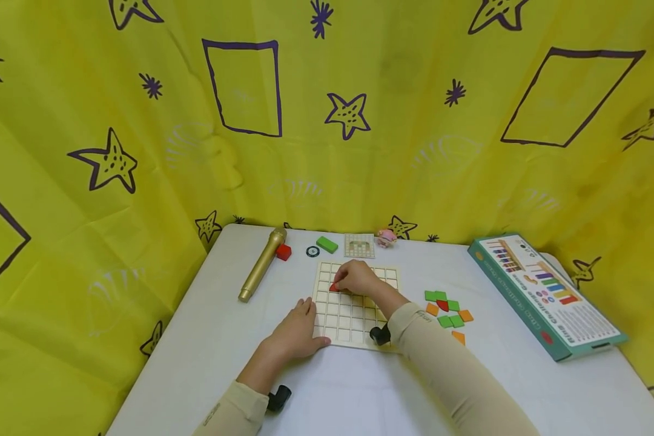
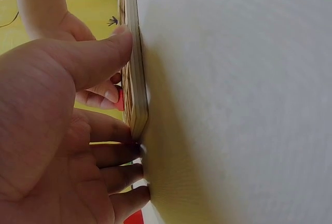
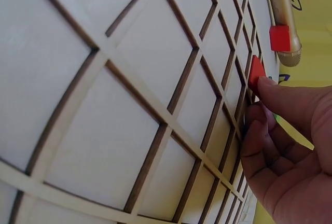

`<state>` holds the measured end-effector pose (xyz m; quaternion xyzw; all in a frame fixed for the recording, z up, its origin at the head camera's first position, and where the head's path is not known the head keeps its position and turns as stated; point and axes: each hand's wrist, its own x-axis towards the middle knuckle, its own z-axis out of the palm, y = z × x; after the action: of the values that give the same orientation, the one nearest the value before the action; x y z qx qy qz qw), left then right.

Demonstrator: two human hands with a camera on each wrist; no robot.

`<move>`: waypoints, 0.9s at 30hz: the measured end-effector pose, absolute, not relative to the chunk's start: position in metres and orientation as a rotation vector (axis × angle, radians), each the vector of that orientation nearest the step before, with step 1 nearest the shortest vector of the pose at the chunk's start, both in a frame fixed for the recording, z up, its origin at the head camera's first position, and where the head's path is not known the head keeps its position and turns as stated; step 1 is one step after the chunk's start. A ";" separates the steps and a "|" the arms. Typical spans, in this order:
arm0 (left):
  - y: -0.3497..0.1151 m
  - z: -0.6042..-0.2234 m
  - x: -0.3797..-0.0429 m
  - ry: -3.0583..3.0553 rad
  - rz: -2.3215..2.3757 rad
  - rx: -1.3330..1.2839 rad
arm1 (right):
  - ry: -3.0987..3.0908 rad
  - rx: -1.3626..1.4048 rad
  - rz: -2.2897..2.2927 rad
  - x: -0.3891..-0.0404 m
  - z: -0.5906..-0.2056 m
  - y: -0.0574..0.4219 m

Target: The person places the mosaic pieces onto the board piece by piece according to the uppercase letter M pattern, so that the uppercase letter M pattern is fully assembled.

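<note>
A pale wooden grid board (image 1: 344,321) lies on the white table. My left hand (image 1: 297,330) rests at its near left corner. In the left wrist view, the thumb of my left hand (image 2: 57,89) touches the board's edge (image 2: 137,94), and the fairly straight fingers reach down to the table. Over the upper left cells, my right hand (image 1: 356,277) pinches a small red tile (image 1: 334,287) with one curved side. From the right wrist, the red tile (image 3: 255,74) shows between thumb and fingers of the right hand (image 3: 295,146), at the grid; whether it sits in a cell is unclear.
Green (image 1: 448,321), orange and red tiles lie right of the board. A teal game box (image 1: 547,297) stands farther right. Behind are a gold microphone (image 1: 263,264), red cube (image 1: 284,252), round black-and-white disc (image 1: 313,251), green block (image 1: 327,244), pattern card (image 1: 359,245) and pink figurine (image 1: 386,237).
</note>
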<state>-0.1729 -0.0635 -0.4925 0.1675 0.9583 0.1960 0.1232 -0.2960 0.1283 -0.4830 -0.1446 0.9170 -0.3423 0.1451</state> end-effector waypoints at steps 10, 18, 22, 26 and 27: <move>-0.061 -0.493 -0.171 2.797 0.564 0.502 | 2.684 -0.404 -0.936 -0.292 -0.485 0.130; -0.061 -0.493 -0.171 2.790 0.566 0.482 | 2.695 -0.415 -1.012 -0.285 -0.487 0.130; -0.062 -0.494 -0.172 2.795 0.560 0.492 | 2.707 -0.431 -1.047 -0.284 -0.489 0.132; -0.064 -0.493 -0.172 2.791 0.574 0.506 | 2.696 -0.412 -1.107 -0.285 -0.488 0.137; -0.064 -0.493 -0.172 2.791 0.574 0.507 | 2.697 -0.409 -1.115 -0.285 -0.487 0.138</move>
<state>-0.1719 -0.0639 -0.4934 0.1738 0.9570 0.1969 0.1232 -0.2849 0.1383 -0.4871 -0.1383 0.9108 -0.3766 0.0973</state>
